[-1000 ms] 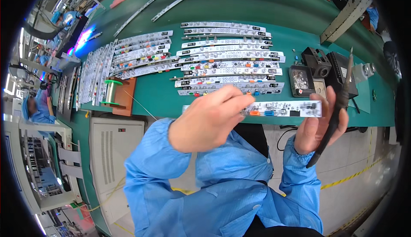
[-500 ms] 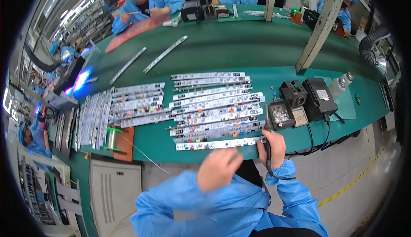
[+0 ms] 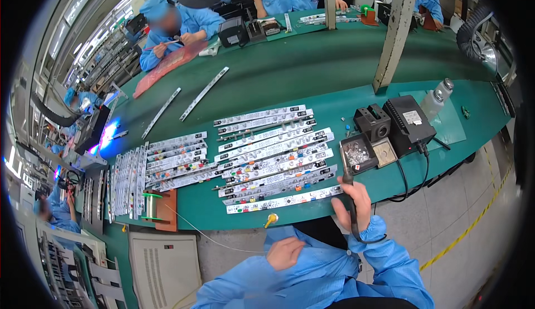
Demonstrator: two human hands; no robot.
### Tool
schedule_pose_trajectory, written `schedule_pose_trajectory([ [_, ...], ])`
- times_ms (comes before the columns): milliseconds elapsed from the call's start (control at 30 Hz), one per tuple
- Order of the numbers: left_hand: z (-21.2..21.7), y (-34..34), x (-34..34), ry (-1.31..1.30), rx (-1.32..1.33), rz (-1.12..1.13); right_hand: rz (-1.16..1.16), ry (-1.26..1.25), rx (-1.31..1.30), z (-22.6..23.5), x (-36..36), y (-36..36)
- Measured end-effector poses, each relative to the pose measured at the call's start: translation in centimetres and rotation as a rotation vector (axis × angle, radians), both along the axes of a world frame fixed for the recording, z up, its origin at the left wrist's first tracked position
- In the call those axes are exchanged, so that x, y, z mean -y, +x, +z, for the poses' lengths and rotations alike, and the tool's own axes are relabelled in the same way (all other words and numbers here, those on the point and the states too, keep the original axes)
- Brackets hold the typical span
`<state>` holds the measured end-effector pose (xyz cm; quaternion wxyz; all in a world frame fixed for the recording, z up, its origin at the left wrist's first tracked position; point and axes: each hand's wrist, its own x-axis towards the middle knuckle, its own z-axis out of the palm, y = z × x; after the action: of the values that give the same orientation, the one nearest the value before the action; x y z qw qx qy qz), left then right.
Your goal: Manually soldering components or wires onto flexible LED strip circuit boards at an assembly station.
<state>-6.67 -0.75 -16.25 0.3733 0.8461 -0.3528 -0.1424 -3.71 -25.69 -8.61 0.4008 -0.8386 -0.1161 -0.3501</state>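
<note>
In my right hand (image 3: 356, 200) is a soldering iron (image 3: 348, 169), pointing away from me over the bench, with its cord trailing back past my wrist. That hand rests by the right end of the nearest white LED circuit strip (image 3: 284, 199). My left hand (image 3: 285, 253) is curled low in front of my body, off the bench edge. A thin solder wire (image 3: 212, 239) runs to it from a green-flanged spool (image 3: 151, 206) and appears gripped there; the fingertips are not clear. Beyond the nearest strip lie several more rows of circuit strips (image 3: 273, 140) with small coloured parts.
Right of the strips stand a tray of small parts (image 3: 359, 151), a sponge holder (image 3: 384, 151), an iron stand (image 3: 371, 120), a black soldering station (image 3: 409, 120) and bottles (image 3: 437, 98). A yellow knob (image 3: 271, 220) sits at the bench edge. A metal post (image 3: 394, 35) rises behind. Co-workers sit opposite.
My left hand has dropped toward my body, uncovering the yellow knob, and the solder wire now stretches to it. My right hand still holds the iron. The view has shifted slightly.
</note>
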Motion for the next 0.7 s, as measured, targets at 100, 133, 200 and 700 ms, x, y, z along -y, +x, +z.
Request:
schedule_pose_trajectory([
  [100, 5.4, -0.1, 1.8, -0.325, -0.117, 0.127, 0.276, 0.143, -0.076, 0.5, -1.3, -2.0],
  [133, 7.0, 0.1, 2.3, -0.476, -0.199, 0.182, 0.362, 0.172, -0.223, 0.9, -1.7, -2.8],
  [200, 9.1, 0.3, 3.0, -0.537, -0.266, 0.254, 0.466, 0.36, -0.237, 0.4, -3.3, -3.6],
  [700, 8.3, 1.3, 2.2, -0.488, -0.492, 0.298, 0.301, 0.433, -0.182, 0.2, -3.5, -3.2],
])
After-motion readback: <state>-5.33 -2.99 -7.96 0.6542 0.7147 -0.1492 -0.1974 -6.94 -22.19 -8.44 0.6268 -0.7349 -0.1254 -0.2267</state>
